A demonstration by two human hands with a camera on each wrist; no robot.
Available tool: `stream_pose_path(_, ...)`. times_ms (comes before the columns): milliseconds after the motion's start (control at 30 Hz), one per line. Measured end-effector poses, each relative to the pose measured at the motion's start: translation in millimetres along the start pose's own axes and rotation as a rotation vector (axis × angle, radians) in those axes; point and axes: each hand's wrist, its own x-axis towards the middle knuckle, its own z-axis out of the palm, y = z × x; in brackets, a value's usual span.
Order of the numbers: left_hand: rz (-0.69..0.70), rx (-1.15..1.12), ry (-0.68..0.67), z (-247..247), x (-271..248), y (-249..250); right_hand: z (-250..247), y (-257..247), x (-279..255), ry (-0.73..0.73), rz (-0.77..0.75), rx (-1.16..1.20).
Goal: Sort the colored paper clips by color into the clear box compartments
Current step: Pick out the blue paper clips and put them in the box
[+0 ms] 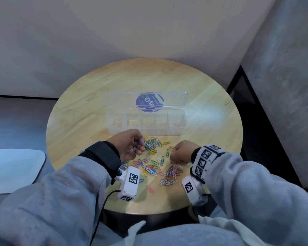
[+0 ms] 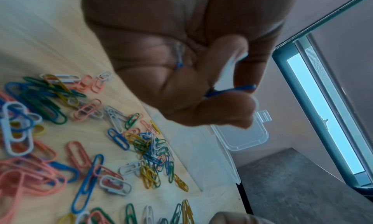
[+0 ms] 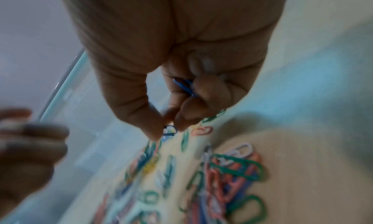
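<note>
Round wooden table [image 1: 203,96] in a corner against plain walls, grey floor around it, a pale flat pad [image 1: 12,169] off to the left. Head view: clear box [image 1: 146,121] sits mid-table with its lid folded back, a purple round sticker [image 1: 148,102] on the lid; the compartments in a row all look empty, as far as the clear plastic lets me tell. Loose paper clips [image 1: 153,162] in blue, green, yellow, pink and white are spread on the table between box and person, just in front of the box. Left hand [image 1: 130,145] is raised a bit above the pile with fingers curled round blue clips; right hand [image 1: 181,152] is down at the right side of the pile, fingers curled, wrist cameras strapped on both grey sleeves. Left wrist view: left hand [image 2: 191,68] pinches a blue clip [image 2: 232,90] between thumb and fingers, another blue bit tucked in the palm; the scattered clips lie below on the wood, with the box's edge [image 2: 246,139] beyond. Right wrist view, blurry: right hand [image 3: 181,84] keeps a blue clip [image 3: 183,85] tucked under curled fingers while thumb and finger nip another dark blue one [image 3: 169,130] at the table. Judgement: sorting has barely begun, blues being gathered, nothing boxed yet, nearly the whole pile left.
</note>
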Motion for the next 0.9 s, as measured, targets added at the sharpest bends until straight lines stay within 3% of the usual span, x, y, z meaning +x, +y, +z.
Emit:
stream_pose_path(100,-0.001,0.014,0.033,4,1,0,-12,9,-7,-0.096,-0.038,0.395)
stream_pose_path(267,0.055,-0.008,0.069,10,2,1,-18,19,-18,-0.135,-0.065,0.876)
stream_pose_path(367,0.066,0.042,0.079,12,1,2,-17,26,-21,-0.151,-0.021,1.015)
stream_pose_path(433,0.076,0.213,0.110,14,0,3,-16,28,-23,-0.131,0.026,1.027)
stream_pose_path(533,0.150,0.733,0.132,15,-1,3,-15,26,-25,-0.160,0.031,0.923)
stream_pose_path(633,0.234,1.138,0.191,15,-2,2,-13,19,-28,-0.156,-0.070,0.615)
stream_pose_path(800,0.200,1.463,0.154,17,-1,-1,-12,7,-39,-0.068,-0.272,-0.125)
stream_pose_path(900,0.144,1.590,0.115,19,4,-6,-4,4,-41,-0.107,-0.264,-0.358)
